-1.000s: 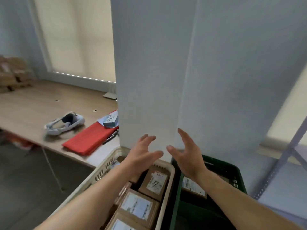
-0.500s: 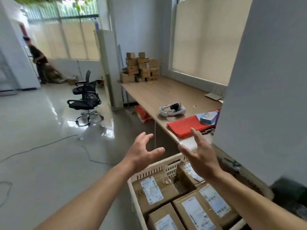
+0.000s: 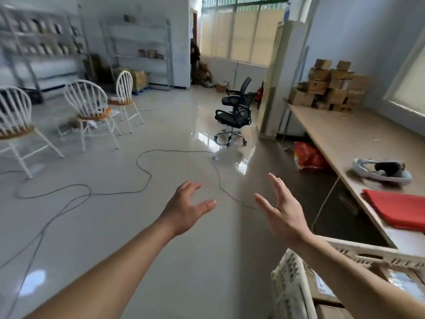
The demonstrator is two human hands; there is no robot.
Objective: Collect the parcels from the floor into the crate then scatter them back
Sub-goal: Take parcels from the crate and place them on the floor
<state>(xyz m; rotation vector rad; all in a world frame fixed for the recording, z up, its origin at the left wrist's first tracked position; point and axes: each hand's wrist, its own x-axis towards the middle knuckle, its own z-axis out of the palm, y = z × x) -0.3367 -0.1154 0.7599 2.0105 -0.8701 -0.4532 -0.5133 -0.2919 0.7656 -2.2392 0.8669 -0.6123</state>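
A white slatted crate (image 3: 289,293) stands at the lower right, partly cut off by the frame. Brown cardboard parcels (image 3: 322,293) with white labels lie inside it, partly hidden by my right forearm. My left hand (image 3: 186,209) is stretched out over the bare grey floor, fingers spread and loosely bent, holding nothing. My right hand (image 3: 282,211) is raised beside it, fingers straight, palm turned inward, also holding nothing. Both hands are left of and above the crate. I see no parcels on the floor near me.
A long wooden table (image 3: 345,137) runs along the right, bearing a red folder (image 3: 400,210), a white headset (image 3: 381,172) and stacked cardboard boxes (image 3: 331,86). A cable (image 3: 142,171) snakes over the floor. A black office chair (image 3: 234,111) and white chairs (image 3: 92,109) stand further off.
My view has swung left, away from the crates and the white pillar toward the open floor. Both hands stay raised and hold nothing; the crate now sits at the lower right edge.
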